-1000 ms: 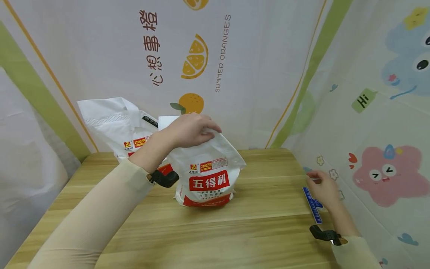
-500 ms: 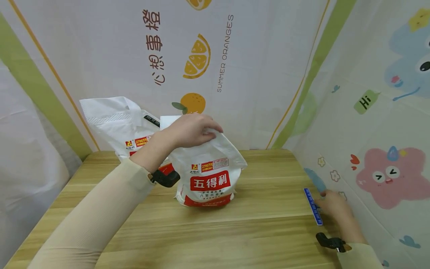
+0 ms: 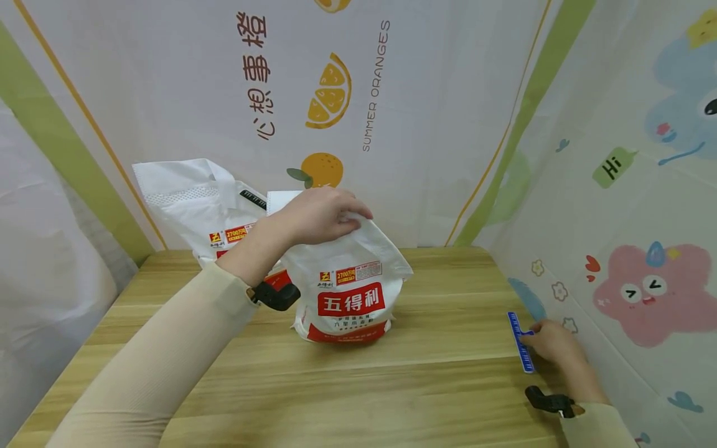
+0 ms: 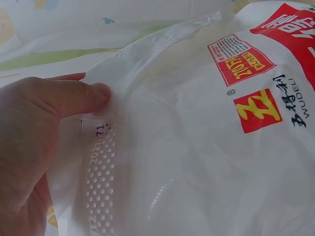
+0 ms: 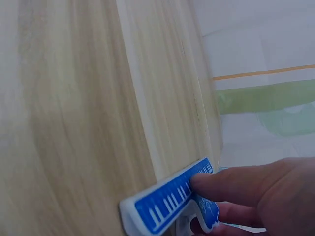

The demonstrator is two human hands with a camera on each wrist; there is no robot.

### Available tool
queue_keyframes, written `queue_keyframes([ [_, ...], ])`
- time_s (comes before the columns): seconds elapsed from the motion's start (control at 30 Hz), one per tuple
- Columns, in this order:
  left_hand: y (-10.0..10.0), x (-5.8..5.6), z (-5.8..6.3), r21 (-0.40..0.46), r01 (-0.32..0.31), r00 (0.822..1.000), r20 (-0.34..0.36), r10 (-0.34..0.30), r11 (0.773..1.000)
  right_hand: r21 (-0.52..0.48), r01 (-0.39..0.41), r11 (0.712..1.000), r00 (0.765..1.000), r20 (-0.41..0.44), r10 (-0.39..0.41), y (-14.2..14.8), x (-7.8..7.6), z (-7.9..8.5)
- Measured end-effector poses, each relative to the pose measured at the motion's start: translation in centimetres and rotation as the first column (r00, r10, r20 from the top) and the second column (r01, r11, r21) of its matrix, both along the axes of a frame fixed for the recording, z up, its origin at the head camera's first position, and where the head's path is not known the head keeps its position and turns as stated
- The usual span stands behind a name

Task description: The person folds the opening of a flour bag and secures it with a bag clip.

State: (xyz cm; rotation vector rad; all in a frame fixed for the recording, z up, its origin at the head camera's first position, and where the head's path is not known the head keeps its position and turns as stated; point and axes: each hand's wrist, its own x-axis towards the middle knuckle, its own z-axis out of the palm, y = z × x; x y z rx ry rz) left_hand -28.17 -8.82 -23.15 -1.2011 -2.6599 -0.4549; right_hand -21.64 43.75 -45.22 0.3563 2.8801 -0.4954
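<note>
A white flour bag [image 3: 350, 274] with red print stands on the table. My left hand [image 3: 316, 216] grips its folded top edge; in the left wrist view the thumb [image 4: 96, 96] presses on the white film beside a dotted strip. At the table's right side, a blue clip [image 3: 521, 351] printed with white piano keys lies close over the wood. My right hand [image 3: 557, 345] pinches this clip, its thumb [image 5: 221, 184] on the blue face and the other fingers around the handle, partly hidden.
Behind the left forearm leans a second flour bag [image 3: 187, 202] with a black clip [image 3: 253, 199] near its top. The wooden table [image 3: 437, 386] meets a printed cloth wall [image 3: 560, 249] close to the right hand.
My right hand has moved down and to the right, from beyond the blue clip to its handle, and now pinches it. The left hand keeps its grip on the flour bag.
</note>
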Motion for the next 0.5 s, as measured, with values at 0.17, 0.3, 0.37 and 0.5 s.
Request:
queue_keyframes([
  [0.17,0.0,0.0,-0.03,0.003,0.0,1.0,-0.005,0.0,1.0,-0.033,0.023,0.999,1.0,0.008,-0.023,-0.38,-0.33,-0.18],
  [0.3,-0.02,-0.04,-0.07,0.002,0.002,1.0,-0.011,-0.002,1.0,-0.043,0.02,0.999,1.0,0.018,-0.019,-0.57,-0.51,-0.25],
  [0.37,-0.03,-0.07,-0.1,0.0,0.003,1.0,-0.013,-0.003,1.0,-0.049,0.013,0.999,1.0,0.015,-0.012,-0.62,-0.55,-0.31],
  [0.5,-0.05,-0.04,-0.08,-0.001,0.006,1.0,-0.018,-0.006,1.0,-0.089,-0.002,0.996,1.0,-0.009,0.001,-0.82,-0.68,-0.53],
])
